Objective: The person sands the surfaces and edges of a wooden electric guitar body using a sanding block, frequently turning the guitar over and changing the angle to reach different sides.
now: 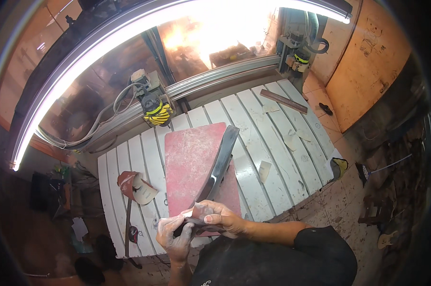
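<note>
Over the red board (191, 162) on the slatted worktop (277, 143), we grip the near end of a long, dark, curved wooden strip (220, 162), left hand (175, 233) clamped beneath, right hand (220, 218) pressing sandpaper (199, 209) on top. It looks stiff and fairly light, likely dusty-slick; best held at this near end, its far tip resting past the board's far edge.

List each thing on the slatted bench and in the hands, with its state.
Dark curved workpiece: lying on the red board, near end gripped.
Red board: flat on the white slatted table.
Left hand: closed on the workpiece's near end.
Right hand: pressing sandpaper on it.
Sandpaper roll: partly unrolled.
Wooden strip: lying flat.
</note>
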Action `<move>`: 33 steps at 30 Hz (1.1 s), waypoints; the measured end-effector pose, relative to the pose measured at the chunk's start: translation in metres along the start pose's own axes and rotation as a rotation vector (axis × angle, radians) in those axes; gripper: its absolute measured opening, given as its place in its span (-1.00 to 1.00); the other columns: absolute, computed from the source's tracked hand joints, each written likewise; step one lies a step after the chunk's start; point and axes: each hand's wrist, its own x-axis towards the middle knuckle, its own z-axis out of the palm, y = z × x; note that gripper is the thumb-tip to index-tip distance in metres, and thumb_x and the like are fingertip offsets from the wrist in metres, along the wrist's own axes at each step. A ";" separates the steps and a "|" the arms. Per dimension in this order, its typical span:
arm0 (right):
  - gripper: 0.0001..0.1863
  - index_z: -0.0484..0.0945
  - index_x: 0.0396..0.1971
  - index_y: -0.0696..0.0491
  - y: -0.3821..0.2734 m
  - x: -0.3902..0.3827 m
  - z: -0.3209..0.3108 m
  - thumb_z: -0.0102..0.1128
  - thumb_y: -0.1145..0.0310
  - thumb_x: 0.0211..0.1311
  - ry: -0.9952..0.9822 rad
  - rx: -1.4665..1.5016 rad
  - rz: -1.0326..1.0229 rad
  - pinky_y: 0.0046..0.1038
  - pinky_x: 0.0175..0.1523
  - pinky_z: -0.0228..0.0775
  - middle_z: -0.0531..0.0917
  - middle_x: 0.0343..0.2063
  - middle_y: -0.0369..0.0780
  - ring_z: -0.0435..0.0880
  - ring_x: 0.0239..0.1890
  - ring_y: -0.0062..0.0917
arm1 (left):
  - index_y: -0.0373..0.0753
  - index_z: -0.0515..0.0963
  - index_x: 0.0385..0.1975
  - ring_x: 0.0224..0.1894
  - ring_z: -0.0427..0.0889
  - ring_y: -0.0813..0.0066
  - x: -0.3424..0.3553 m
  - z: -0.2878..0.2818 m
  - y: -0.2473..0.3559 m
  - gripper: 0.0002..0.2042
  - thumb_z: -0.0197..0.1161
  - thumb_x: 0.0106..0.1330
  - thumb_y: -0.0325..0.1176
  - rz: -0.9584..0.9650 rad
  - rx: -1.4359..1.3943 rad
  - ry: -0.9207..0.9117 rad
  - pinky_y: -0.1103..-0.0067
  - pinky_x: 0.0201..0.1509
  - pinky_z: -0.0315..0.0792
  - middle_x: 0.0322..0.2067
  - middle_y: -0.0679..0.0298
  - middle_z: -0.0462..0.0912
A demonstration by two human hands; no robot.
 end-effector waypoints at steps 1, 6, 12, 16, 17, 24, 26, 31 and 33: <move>-0.39 0.36 0.30 0.10 -0.001 0.000 0.001 0.36 0.20 0.37 0.000 0.002 0.001 -0.39 0.18 0.58 0.57 0.13 -0.17 0.63 0.14 -0.50 | -0.32 0.64 -0.21 -0.21 0.62 0.34 0.000 0.000 0.000 -0.76 0.48 0.12 -0.58 -0.001 0.001 -0.001 0.51 -0.14 0.50 -0.21 0.13 0.64; -0.32 0.28 0.38 0.10 -0.001 -0.002 0.002 0.34 0.20 0.38 -0.112 -0.078 -0.059 -0.37 0.24 0.51 0.52 0.17 -0.20 0.56 0.19 -0.51 | -0.29 0.63 -0.20 -0.29 0.56 0.41 0.003 0.000 0.001 -0.73 0.48 0.10 -0.60 -0.048 -0.054 0.008 0.53 -0.18 0.46 -0.33 0.21 0.57; -0.39 0.31 0.37 0.12 -0.011 -0.005 0.008 0.26 0.20 0.45 -0.054 -0.197 0.012 -0.47 0.20 0.51 0.52 0.16 -0.20 0.55 0.15 -0.55 | -0.27 0.60 -0.25 -0.29 0.56 0.42 0.005 -0.004 0.001 -0.71 0.53 0.04 -0.60 -0.108 -0.065 -0.014 0.54 -0.19 0.45 -0.35 0.24 0.57; -0.43 0.32 0.39 0.13 -0.009 0.000 0.001 0.19 0.23 0.50 -0.016 -0.151 0.064 -0.45 0.19 0.52 0.54 0.13 -0.19 0.58 0.12 -0.57 | -0.24 0.64 -0.22 -0.30 0.64 0.33 0.002 -0.004 -0.008 -0.61 0.65 -0.06 -0.52 -0.008 -0.058 -0.022 0.50 -0.21 0.50 -0.31 0.18 0.69; -0.43 0.30 0.40 0.13 -0.008 0.002 -0.001 0.16 0.24 0.52 0.016 -0.137 0.033 -0.43 0.18 0.54 0.55 0.11 -0.20 0.59 0.11 -0.57 | -0.23 0.64 -0.21 -0.29 0.65 0.33 0.003 -0.004 -0.008 -0.60 0.67 -0.07 -0.50 0.016 -0.046 -0.040 0.49 -0.22 0.50 -0.30 0.18 0.70; -0.40 0.26 0.45 0.11 -0.015 -0.003 0.003 0.18 0.27 0.51 0.008 0.015 0.105 -0.45 0.17 0.54 0.57 0.11 -0.21 0.61 0.08 -0.62 | -0.20 0.66 -0.23 -0.22 0.66 0.31 0.007 -0.004 -0.004 -0.54 0.72 -0.19 -0.44 -0.004 -0.002 -0.064 0.44 -0.14 0.51 -0.29 0.23 0.69; -0.38 0.26 0.45 0.10 -0.019 -0.008 -0.003 0.19 0.26 0.51 -0.034 -0.017 0.147 -0.45 0.17 0.53 0.56 0.13 -0.21 0.61 0.09 -0.61 | -0.20 0.65 -0.25 -0.21 0.66 0.29 0.006 -0.006 -0.002 -0.53 0.72 -0.21 -0.42 -0.047 0.025 -0.080 0.43 -0.14 0.51 -0.28 0.23 0.68; -0.44 0.42 0.34 0.12 -0.047 -0.019 -0.022 0.30 0.23 0.44 -0.096 -0.447 0.204 -0.45 0.21 0.48 0.59 0.18 -0.24 0.60 0.14 -0.57 | -0.21 0.65 -0.27 -0.21 0.66 0.21 0.014 -0.006 0.007 -0.52 0.74 -0.24 -0.35 -0.182 0.098 -0.155 0.38 -0.12 0.51 -0.28 0.21 0.68; -0.51 0.56 0.23 0.17 -0.062 -0.011 -0.034 0.34 0.22 0.42 -0.020 -0.789 -0.148 -0.33 0.37 0.37 0.64 0.17 -0.18 0.57 0.24 -0.50 | -0.22 0.66 -0.23 -0.19 0.67 0.16 0.018 0.002 0.011 -0.51 0.73 -0.21 -0.33 -0.164 0.209 -0.164 0.35 -0.10 0.54 -0.25 0.19 0.69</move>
